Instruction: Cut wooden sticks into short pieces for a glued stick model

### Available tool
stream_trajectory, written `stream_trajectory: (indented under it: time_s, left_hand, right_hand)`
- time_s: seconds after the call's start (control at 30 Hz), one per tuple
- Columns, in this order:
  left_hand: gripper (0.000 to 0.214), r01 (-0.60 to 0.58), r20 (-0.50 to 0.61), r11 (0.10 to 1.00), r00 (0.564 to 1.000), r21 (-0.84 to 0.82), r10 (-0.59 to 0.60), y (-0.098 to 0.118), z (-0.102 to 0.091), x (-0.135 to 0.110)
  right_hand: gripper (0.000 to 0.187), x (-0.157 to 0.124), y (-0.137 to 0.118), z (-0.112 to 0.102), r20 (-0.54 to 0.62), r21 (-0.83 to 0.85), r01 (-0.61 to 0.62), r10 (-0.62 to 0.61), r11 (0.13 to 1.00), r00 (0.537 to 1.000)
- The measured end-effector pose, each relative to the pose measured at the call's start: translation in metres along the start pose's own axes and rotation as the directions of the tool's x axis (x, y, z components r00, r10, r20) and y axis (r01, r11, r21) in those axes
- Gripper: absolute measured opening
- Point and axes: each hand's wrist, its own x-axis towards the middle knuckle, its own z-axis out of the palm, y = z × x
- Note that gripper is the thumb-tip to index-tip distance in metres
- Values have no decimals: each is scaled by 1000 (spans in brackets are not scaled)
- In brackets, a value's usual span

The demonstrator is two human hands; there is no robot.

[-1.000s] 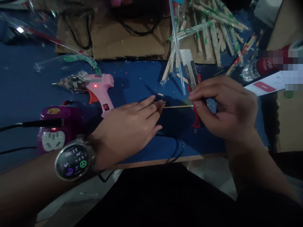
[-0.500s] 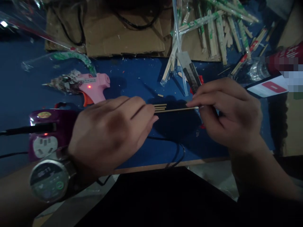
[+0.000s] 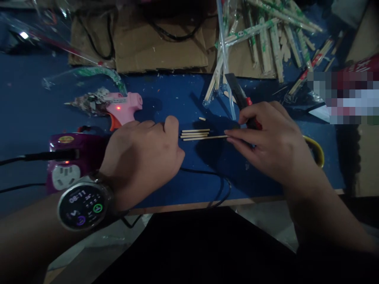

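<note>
The person's right hand (image 3: 269, 146) has its thumb and a finger pinched together on the right end of a long stick (image 3: 207, 138) — thin, pale and lying level above the blue table (image 3: 166, 92) or on it. A knife (image 3: 237, 92) slants up and leftward from among the same hand's fingers. Just above the long stick, three short sticks (image 3: 195, 131) lie side by side, roughly parallel with it, and a small stub (image 3: 202, 118) sits a little farther up. The left hand (image 3: 142, 161) is just beside the sticks' left ends, its fingers curled in; their tips are hidden, so whether they grip anything cannot be told. A pink glue gun (image 3: 127, 109) lies beyond that hand — its red light is lit.
</note>
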Motion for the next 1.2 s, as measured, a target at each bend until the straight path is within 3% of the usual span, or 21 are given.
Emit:
stream_trajectory:
  time_s: [0.5,0.97,1.2]
  left_hand:
    - [30,-73,28,997,997,6,73,0,0,5]
    - [33,-32,1,997,999,-68,32,0,3,5]
    - [34,-21,38,996,999,-89,24,1,2,5]
  right_hand:
    - [15,3,0,13,-25,-22,-18,17,1000,1000]
    - [14,4,-3,17,-29,-40,-55,54,998,998]
    - [14,4,-3,16,-30,-34,-47,46,998,998]
